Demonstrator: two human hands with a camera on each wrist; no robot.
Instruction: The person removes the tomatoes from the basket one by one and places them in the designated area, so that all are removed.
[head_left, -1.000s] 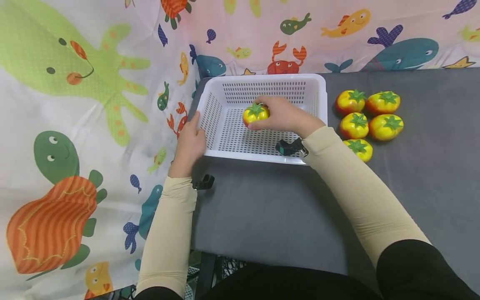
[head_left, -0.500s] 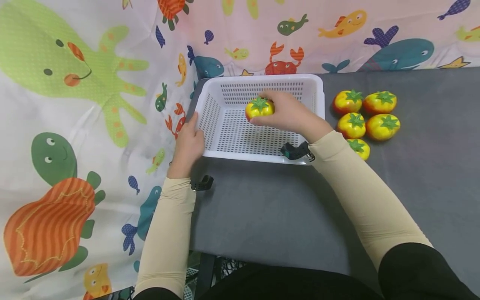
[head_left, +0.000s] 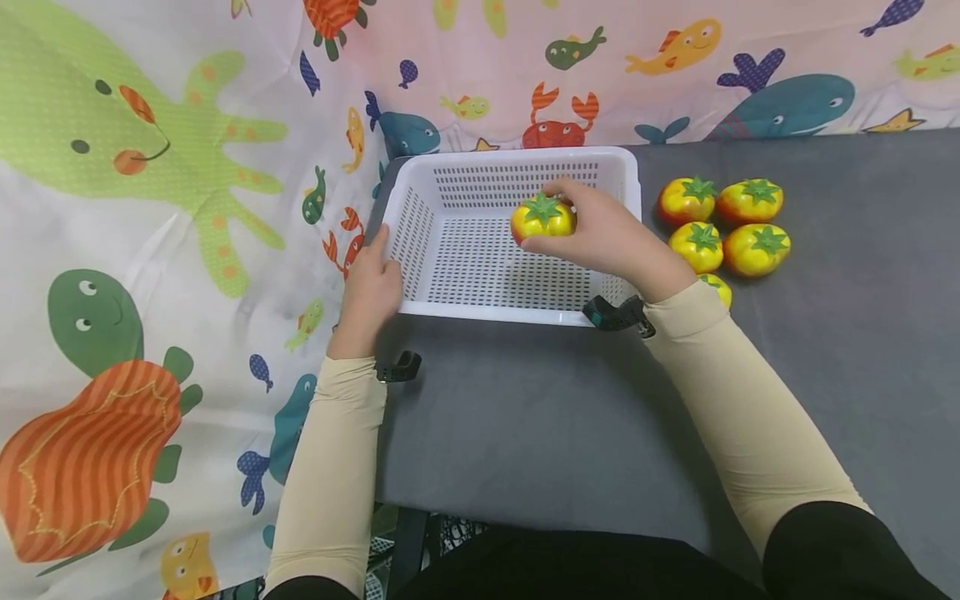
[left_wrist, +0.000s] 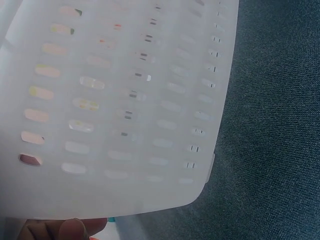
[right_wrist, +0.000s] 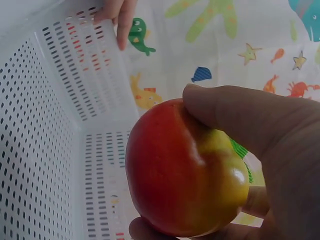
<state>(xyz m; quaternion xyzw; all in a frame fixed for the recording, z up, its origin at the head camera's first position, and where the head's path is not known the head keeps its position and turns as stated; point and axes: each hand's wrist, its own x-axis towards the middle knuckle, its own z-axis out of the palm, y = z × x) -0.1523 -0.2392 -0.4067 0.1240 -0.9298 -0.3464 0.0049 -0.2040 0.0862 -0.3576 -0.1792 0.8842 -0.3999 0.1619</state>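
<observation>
My right hand holds a tomato, red and yellow with a green leafy top, above the white slotted basket. In the right wrist view the thumb lies along the near side of the tomato, with fingertips showing below it. My left hand grips the basket's left rim. The left wrist view shows the basket's outer wall close up, with a little of the left hand at the bottom edge.
Several more tomatoes lie grouped on the grey tabletop, right of the basket; my right sleeve partly covers the nearest one. A curtain printed with sea animals hangs along the left and back.
My right hand has moved to the right and up with the tomato, which looks larger in the head view. The left hand stays at the basket's rim.
</observation>
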